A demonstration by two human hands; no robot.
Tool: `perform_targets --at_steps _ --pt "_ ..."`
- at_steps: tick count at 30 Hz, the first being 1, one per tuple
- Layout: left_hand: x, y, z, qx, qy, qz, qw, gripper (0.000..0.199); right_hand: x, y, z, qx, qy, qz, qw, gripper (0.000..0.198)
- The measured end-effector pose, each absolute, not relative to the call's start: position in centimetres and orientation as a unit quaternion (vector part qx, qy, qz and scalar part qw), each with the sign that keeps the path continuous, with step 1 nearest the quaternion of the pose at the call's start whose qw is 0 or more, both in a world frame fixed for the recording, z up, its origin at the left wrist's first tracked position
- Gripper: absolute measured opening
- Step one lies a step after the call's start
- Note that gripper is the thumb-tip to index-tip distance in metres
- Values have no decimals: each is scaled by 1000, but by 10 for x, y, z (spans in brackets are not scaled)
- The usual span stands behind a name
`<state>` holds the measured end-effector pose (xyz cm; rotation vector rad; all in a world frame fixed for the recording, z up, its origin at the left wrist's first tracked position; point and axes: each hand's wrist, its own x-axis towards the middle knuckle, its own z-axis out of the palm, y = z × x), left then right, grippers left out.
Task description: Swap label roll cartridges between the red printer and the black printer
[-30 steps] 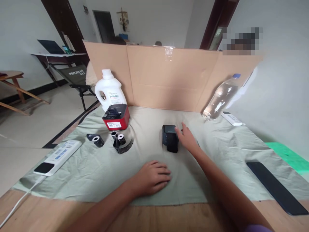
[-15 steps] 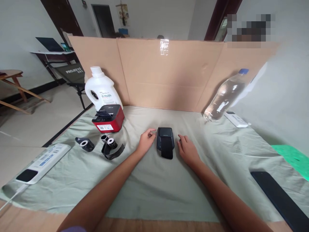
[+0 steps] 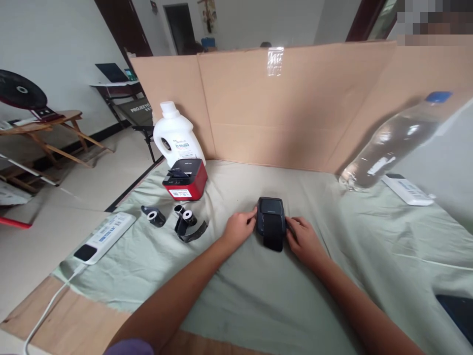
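In front of me on the cloth is a small black boxy device (image 3: 270,209), apparently a portable printer, with a wide black strip (image 3: 273,234) draped down its front. My left hand (image 3: 239,229) has its fingers curled, and the fingertips touch the device's left side. Against the right side press the fingertips of my right hand (image 3: 306,239), thumb tucked near the lower edge. The device rests between both hands; its underside is hidden.
To the left lie dark rolls with white cores (image 3: 189,218), a smaller roll (image 3: 155,218) and a white power bank-like box (image 3: 105,238) with a cable. Behind stand a red-and-black box-shaped machine (image 3: 185,180), a white jug (image 3: 179,135) and a cardboard screen (image 3: 266,108). A clear bottle (image 3: 391,143) leans right.
Both hands have closed in on the black device from either side and now touch it. The head view has turned left, so the surroundings sit farther right, and a fan shows.
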<state>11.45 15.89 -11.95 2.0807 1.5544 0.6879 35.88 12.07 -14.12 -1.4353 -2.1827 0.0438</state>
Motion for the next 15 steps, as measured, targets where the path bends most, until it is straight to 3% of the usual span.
perform_targets --at_steps 15 --pt "105 169 -115 807 548 148 161 44 358 122 -138 -487 -833 15 263 47"
